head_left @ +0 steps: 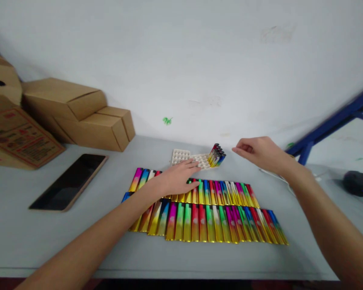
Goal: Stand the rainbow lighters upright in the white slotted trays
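Observation:
My left hand [177, 177] lies palm down with its fingers stretched out, above the back row of lighters [211, 193]. Its fingertips reach the near edge of a white tray with rows of small holes [201, 160]. At the tray's right end a small cluster of lighters [217, 156] stands upright, dark tops up. To the right of that cluster, apart from it, hangs my right hand [258, 151], fingers curled and thumb against them; nothing shows in it. A front row of shiny multicoloured lighters [202, 225] lies side by side; my left forearm hides part of both rows.
A smartphone [69, 183] lies at the left on the grey table [121, 257]. Brown cardboard boxes [87, 121] and an open printed carton [21, 137] stand behind it. Blue metal framing [329, 125], a cable and a black device [358, 183] are at the right. A white wall rises behind.

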Motion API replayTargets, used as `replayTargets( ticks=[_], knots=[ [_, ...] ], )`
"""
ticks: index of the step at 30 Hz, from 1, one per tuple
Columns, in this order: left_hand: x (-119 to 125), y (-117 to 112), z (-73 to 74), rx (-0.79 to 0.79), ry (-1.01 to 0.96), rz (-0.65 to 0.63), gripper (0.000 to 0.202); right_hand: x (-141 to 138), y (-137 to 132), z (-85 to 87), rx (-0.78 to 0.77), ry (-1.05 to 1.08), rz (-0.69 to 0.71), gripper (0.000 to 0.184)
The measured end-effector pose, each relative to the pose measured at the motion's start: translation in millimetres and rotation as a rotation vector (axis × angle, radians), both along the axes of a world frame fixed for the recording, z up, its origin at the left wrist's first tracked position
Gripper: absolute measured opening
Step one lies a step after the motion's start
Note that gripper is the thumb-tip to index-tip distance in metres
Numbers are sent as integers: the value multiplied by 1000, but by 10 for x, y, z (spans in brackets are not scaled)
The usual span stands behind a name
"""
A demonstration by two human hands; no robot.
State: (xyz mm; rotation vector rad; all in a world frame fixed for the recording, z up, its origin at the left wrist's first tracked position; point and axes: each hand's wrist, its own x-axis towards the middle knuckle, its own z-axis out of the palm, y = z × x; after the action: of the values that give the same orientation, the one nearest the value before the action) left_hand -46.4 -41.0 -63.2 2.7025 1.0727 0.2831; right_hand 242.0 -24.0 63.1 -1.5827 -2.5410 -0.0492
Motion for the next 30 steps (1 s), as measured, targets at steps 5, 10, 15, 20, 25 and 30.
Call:
replayTargets(
  ticks=[5,10,15,20,25,30],
  knots=[
    [13,7,19,0,13,-11,59,519,-365,-449,-157,135,-87,22],
    [23,7,53,-28,24,1,59,766,-639,-907,-188,222,-212,22],
    [21,21,48,-40,24,-7,63,808,-743,-1120,-192,286,-315,25],
    [11,40,24,-46,13,-6,66,824,-681,-1150,-202,286,-401,24],
    [26,33,43,-41,19,-3,62,829,-594,-1060,-238,577,-364,32],
    [28,21,69,-37,1,-2,61,561,-551,-785,-417,1045,-154,40]
  ],
)
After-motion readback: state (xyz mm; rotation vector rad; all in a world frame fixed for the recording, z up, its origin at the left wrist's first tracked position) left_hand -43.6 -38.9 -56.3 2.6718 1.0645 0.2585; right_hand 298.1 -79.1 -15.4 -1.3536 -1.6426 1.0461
